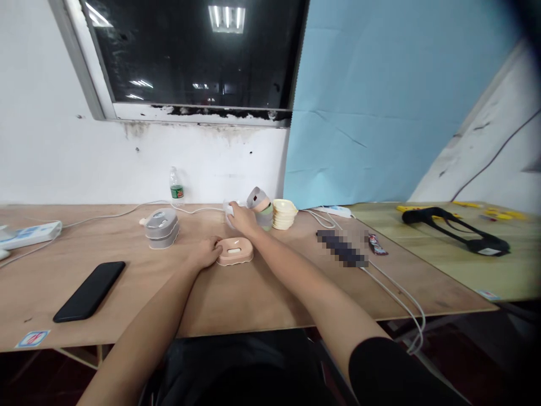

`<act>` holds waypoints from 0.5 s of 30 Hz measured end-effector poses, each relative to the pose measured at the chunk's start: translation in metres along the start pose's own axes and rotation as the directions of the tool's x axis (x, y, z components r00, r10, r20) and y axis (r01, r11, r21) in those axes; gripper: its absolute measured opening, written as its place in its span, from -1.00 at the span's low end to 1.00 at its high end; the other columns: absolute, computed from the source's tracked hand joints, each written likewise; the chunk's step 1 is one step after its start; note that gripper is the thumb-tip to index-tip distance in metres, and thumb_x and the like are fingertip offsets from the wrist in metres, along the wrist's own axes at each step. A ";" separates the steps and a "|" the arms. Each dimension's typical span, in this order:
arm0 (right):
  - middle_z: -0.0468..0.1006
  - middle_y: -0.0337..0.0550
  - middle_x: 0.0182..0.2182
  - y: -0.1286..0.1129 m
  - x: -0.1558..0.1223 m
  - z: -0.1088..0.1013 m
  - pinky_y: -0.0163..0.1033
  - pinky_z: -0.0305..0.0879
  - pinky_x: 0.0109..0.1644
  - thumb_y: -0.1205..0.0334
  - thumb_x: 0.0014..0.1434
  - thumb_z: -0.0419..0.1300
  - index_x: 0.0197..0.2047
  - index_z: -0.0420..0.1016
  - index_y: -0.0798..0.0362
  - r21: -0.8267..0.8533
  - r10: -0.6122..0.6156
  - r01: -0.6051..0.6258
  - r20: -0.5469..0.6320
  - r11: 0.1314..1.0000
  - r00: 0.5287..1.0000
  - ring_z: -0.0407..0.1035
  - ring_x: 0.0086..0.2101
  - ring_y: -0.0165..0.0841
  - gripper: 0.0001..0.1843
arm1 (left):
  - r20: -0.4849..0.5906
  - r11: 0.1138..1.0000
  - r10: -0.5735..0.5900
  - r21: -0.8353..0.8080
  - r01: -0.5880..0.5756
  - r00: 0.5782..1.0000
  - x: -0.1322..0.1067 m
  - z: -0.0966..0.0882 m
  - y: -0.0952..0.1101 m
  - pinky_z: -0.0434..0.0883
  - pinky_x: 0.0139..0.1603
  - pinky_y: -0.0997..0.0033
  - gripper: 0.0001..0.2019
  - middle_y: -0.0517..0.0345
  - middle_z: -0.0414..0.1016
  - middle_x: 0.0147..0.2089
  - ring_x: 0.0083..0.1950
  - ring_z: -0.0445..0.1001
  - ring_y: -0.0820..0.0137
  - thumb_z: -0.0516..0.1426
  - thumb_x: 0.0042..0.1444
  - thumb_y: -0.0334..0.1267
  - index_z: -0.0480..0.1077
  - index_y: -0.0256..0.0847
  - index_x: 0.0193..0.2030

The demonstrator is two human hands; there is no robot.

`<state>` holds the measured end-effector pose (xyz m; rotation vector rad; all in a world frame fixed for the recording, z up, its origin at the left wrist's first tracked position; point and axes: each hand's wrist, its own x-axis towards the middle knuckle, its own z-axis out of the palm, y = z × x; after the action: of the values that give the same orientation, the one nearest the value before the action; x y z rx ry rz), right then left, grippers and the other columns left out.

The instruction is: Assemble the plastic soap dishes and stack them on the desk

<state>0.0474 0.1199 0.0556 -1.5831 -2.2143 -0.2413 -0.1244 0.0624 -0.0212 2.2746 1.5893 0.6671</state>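
Note:
My left hand (208, 252) lies at the left edge of a peach oval plastic piece (235, 259) on the table, its fingers curled against the rim. The piece has a raised border and a pale slot in its middle. Farther back, my right hand (243, 220) is closed around a translucent whitish plastic container (229, 210), partly hidden by the fingers. Just right of that hand, a tilted grey and peach cup-like part (257, 198) leans by a pale green one (265, 216). A stack of cream plastic trays (284, 214) stands beside them.
Grey lidded boxes (162, 228) stand left of my hands. A black phone (89, 291) lies near the front left, a power strip (36, 234) behind it. A bottle (176, 184) stands by the wall. Right are cables (397, 290), a wrapper (377, 245) and a black strap frame (448, 225).

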 end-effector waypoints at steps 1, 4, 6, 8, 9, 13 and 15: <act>0.54 0.00 -0.11 0.001 0.001 0.001 -0.18 0.26 -0.10 0.13 0.25 0.00 0.16 0.24 0.03 -0.005 0.004 -0.004 0.008 1.000 1.000 0.41 -0.11 -0.18 -0.58 | -0.001 1.000 -0.002 -0.001 0.002 1.000 0.000 0.000 -0.001 0.35 -0.08 0.34 -0.65 0.06 0.53 -0.06 -0.09 0.48 0.26 -0.05 0.15 -0.20 0.36 -0.16 0.04; 0.55 -0.04 -0.11 0.003 0.005 0.004 -0.21 0.24 -0.10 0.16 0.24 0.01 -0.01 0.40 0.00 0.005 0.011 -0.011 0.047 1.000 0.999 0.41 -0.10 -0.20 -0.71 | -0.004 1.000 -0.001 -0.012 0.001 1.000 0.000 0.000 -0.001 0.36 -0.08 0.34 -0.65 0.05 0.53 -0.05 -0.08 0.48 0.27 -0.04 0.14 -0.21 0.36 -0.16 0.04; 0.56 -0.07 -0.14 0.005 0.007 0.006 -0.22 0.23 -0.12 0.19 0.25 0.00 -0.11 0.44 -0.02 0.037 0.031 -0.033 0.031 0.999 0.999 0.41 -0.12 -0.23 -0.76 | -0.001 1.000 0.009 -0.025 -0.009 1.000 -0.001 -0.001 0.000 0.36 -0.09 0.35 -0.65 0.04 0.52 -0.05 -0.08 0.48 0.27 -0.03 0.14 -0.22 0.36 -0.17 0.04; 0.57 -0.09 -0.20 0.006 0.007 0.006 -0.23 0.22 -0.15 0.17 0.25 0.02 -0.11 0.44 -0.02 0.088 0.063 -0.060 -0.032 0.994 0.998 0.43 -0.17 -0.25 -0.77 | 0.000 0.999 0.023 -0.038 -0.023 1.000 -0.003 -0.002 0.001 0.36 -0.08 0.35 -0.65 0.03 0.52 -0.06 -0.08 0.48 0.27 -0.04 0.15 -0.21 0.36 -0.18 0.04; 0.58 -0.11 -0.24 0.006 0.005 0.006 -0.24 0.22 -0.16 0.15 0.24 0.04 -0.11 0.44 -0.02 0.121 0.077 -0.068 -0.072 0.990 0.994 0.43 -0.20 -0.26 -0.77 | -0.001 0.999 0.025 -0.044 -0.025 1.000 -0.004 -0.003 0.002 0.36 -0.08 0.34 -0.65 0.02 0.52 -0.06 -0.08 0.48 0.26 -0.04 0.15 -0.20 0.37 -0.18 0.03; 0.52 -0.22 -0.44 0.010 -0.018 0.001 -0.31 0.18 -0.26 0.01 0.18 0.11 -0.14 0.42 0.01 0.334 0.100 -0.014 -0.241 0.943 0.965 0.39 -0.36 -0.34 -0.72 | -0.002 0.998 0.010 -0.068 -0.010 1.000 -0.006 -0.003 0.004 0.35 -0.03 0.28 -0.62 0.00 0.51 -0.05 -0.06 0.47 0.23 -0.04 0.18 -0.12 0.35 -0.20 0.07; 0.44 -0.28 -0.52 0.016 -0.038 0.001 -0.33 0.16 -0.32 -0.07 0.15 0.12 -0.19 0.40 0.02 0.471 0.112 0.043 -0.296 0.881 0.949 0.34 -0.44 -0.38 -0.67 | -0.063 0.996 0.008 -0.091 -0.013 0.998 -0.006 -0.003 0.006 0.34 -0.01 0.25 -0.57 -0.01 0.50 -0.05 -0.04 0.45 0.22 -0.06 0.20 -0.05 0.31 -0.21 0.12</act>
<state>0.0727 0.0932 0.0369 -1.2151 -1.8153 0.0574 -0.1232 0.0549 -0.0169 2.2184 1.5422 0.8036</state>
